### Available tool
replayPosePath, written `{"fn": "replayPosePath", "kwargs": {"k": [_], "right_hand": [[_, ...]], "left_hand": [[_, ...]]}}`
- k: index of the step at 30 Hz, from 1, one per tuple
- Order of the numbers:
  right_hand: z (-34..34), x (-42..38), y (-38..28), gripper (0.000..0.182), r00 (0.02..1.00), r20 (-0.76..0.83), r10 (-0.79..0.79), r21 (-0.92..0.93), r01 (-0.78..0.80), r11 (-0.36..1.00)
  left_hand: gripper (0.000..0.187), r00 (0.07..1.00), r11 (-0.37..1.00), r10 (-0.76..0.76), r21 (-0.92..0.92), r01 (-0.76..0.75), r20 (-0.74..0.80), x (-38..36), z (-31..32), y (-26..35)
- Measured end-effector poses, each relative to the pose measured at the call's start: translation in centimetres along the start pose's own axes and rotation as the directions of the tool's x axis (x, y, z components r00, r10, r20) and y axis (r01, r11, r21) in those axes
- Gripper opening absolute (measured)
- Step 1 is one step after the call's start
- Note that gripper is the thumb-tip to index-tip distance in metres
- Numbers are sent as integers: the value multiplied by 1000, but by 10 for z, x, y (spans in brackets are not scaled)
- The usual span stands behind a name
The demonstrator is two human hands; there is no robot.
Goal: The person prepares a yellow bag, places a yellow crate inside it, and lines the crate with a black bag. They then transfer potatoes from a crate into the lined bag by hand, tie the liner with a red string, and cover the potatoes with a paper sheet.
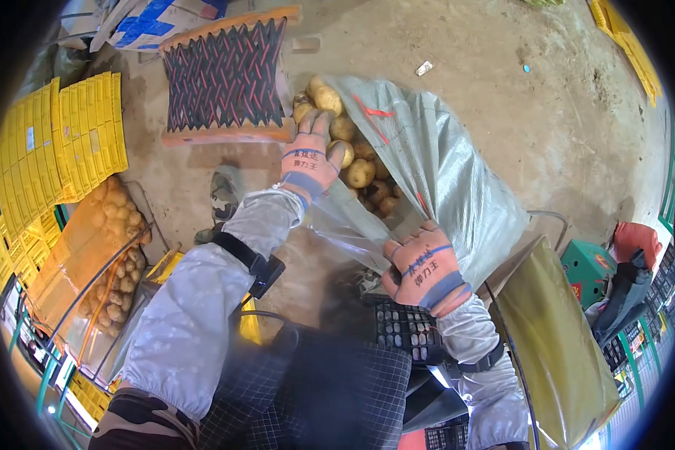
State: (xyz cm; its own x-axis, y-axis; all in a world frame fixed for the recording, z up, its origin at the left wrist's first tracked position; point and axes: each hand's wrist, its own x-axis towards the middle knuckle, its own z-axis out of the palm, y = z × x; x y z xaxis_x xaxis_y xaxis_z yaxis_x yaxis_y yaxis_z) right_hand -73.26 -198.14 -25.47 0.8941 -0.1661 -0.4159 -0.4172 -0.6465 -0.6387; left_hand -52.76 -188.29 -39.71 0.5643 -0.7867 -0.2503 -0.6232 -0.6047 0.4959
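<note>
A large grey woven sack (457,187) lies on the concrete floor with its mouth toward me, full of yellow potatoes (360,172). My left hand (311,157), in an orange glove, reaches into the sack mouth and rests on the potatoes; whether it grips one I cannot tell. In a matching orange glove, my right hand (420,266) pinches the near edge of the sack and holds it up. Both arms wear pale sleeves.
An orange crate with black zigzag mesh (225,75) stands behind the sack. Yellow folded crates (60,142) are stacked at left beside an orange mesh bag of potatoes (105,247). A black crate (405,330) sits by my knees; an olive bag (555,345) is at right.
</note>
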Motion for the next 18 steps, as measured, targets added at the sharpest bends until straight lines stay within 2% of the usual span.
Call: {"fn": "replayPosePath", "kwargs": {"k": [3,6,7,10,11,12,13,16,18], "right_hand": [[-8,-11,2,35,999,-35,15,42,-13,999],[-10,-23,1,36,1000,-13,12,44,-11,999],[-13,-26,3,36,1000,29,-3,29,2,1000],[-21,-45,6,34,975,206,83,-51,-75,996],[-19,-53,13,36,968,247,38,-114,-10,993],[-20,-55,15,34,971,238,28,-104,-4,995],[-21,-57,16,32,973,231,21,-95,1,996],[-23,-57,16,26,981,194,15,-75,0,997],[-23,-59,16,25,983,185,15,-78,-1,997]], "left_hand": [[53,998,995,37,-88,-41,-49,-3,1,-1],[55,998,983,58,-175,-56,8,-7,-4,-6],[55,998,985,67,-161,-65,6,-12,-5,-5],[55,994,987,108,-121,-105,23,-31,-10,8],[55,991,986,131,-110,-125,42,-36,-11,14],[54,986,984,152,-102,-145,61,-39,-11,18],[49,983,973,184,-139,-182,3,-39,-11,21],[43,984,951,178,-252,-178,-23,-36,-13,18],[39,964,943,258,-198,-266,-64,-37,-25,10]]}}
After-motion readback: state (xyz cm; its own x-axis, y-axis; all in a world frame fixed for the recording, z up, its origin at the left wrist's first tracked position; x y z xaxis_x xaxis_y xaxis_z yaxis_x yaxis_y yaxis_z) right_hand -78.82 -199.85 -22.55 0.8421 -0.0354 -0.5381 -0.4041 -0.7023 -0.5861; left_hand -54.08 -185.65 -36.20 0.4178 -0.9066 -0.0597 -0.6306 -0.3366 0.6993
